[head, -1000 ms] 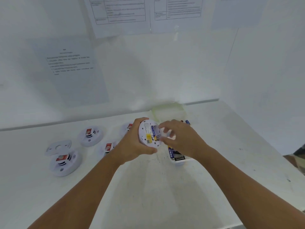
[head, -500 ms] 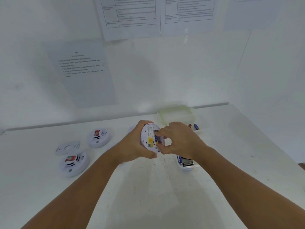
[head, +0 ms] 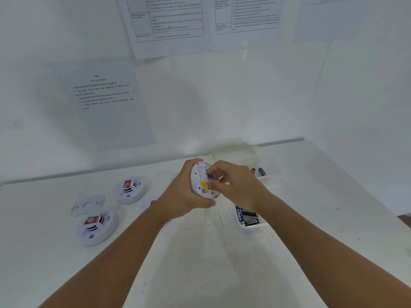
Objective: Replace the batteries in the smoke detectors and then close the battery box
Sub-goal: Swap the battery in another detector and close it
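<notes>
Test or training workstation: white table (head: 200,263), bare walls, taped instruction sheets (head: 106,101).

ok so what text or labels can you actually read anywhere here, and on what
Nothing reads clearly.
Wall sheets: tables of print, too blurred.
Instruction sheet: numbered lines, too blurred.
Held smoke detector: yellow label and small print, unreadable.
Batteries in the box: white lettering, illegible.
Red stickers on the table's detectors: illegible.

From my end the smoke detector (head: 201,182) looks like smooth white plastic with a yellow paper sticker. The desk (head: 200,252) is matt white, scuffed and a bit grubby. Batteries (head: 246,215) have glossy wrappers; wall sheets (head: 106,103) are plain paper.
</notes>
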A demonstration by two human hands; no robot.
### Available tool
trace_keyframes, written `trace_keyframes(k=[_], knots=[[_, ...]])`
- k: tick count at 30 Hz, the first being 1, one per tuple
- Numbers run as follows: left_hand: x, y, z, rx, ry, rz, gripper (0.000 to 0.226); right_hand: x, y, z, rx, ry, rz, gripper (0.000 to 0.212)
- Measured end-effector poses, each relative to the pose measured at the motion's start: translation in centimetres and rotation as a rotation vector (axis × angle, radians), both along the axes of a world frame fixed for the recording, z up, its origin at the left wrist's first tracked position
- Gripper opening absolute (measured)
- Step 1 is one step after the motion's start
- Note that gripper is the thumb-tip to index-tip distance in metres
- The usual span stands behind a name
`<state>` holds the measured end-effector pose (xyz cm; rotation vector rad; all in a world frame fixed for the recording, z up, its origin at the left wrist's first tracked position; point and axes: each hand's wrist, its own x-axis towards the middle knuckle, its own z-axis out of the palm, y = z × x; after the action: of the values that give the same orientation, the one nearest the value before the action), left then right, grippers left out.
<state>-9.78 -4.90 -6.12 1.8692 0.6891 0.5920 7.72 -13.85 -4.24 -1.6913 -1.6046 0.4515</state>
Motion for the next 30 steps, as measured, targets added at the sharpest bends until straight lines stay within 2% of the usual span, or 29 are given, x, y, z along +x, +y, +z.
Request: trace_keyframes(k=[2,6,8,12,15,21,25,27,30], knots=[[0.3,-0.1,0.2,0.05,0.022,0.011,0.094,0.2,-0.1,0.1,-0.035,0.089,-0.053,0.018],[0.6,0.5,0.4,0.078,0.005,0.054,0.092,1.4,-1.4,0.6,-0.131,0.226,-0.112,0.03],[1.5,0.4,0.5,0.084,0.005,0.032,0.095,2.8,-3.0,0.3,-0.219,0.255,-0.163,0.027],[2.5,0.6,0.4,0.091,-0.022,0.021,0.097,4.0,-4.5,-0.8,-0.44,0.056,-0.127,0.019],[3.7,0.6,0.5,0.1,-0.048,0.001,0.096,4.8,-5.0,-1.7,-0.501,-0.073,-0.121,0.017],[5.0,1.3,0.8,0.101,-0.066,0.0,0.1,7.3,-4.1,0.2,-0.342,-0.05,-0.184,0.011],[5.7,2.2,1.1,0.085,-0.064,0.003,0.103,10.1,-1.1,1.0,-0.275,-0.144,-0.288,0.007],[6.3,2.7,1.2,0.066,-0.072,0.004,0.103,11.5,0.7,0.7,-0.314,-0.288,-0.345,0.008],[7.1,3.4,1.3,0.037,-0.09,0.012,0.102,12.8,2.7,0.2,-0.427,-0.617,-0.399,0.018]])
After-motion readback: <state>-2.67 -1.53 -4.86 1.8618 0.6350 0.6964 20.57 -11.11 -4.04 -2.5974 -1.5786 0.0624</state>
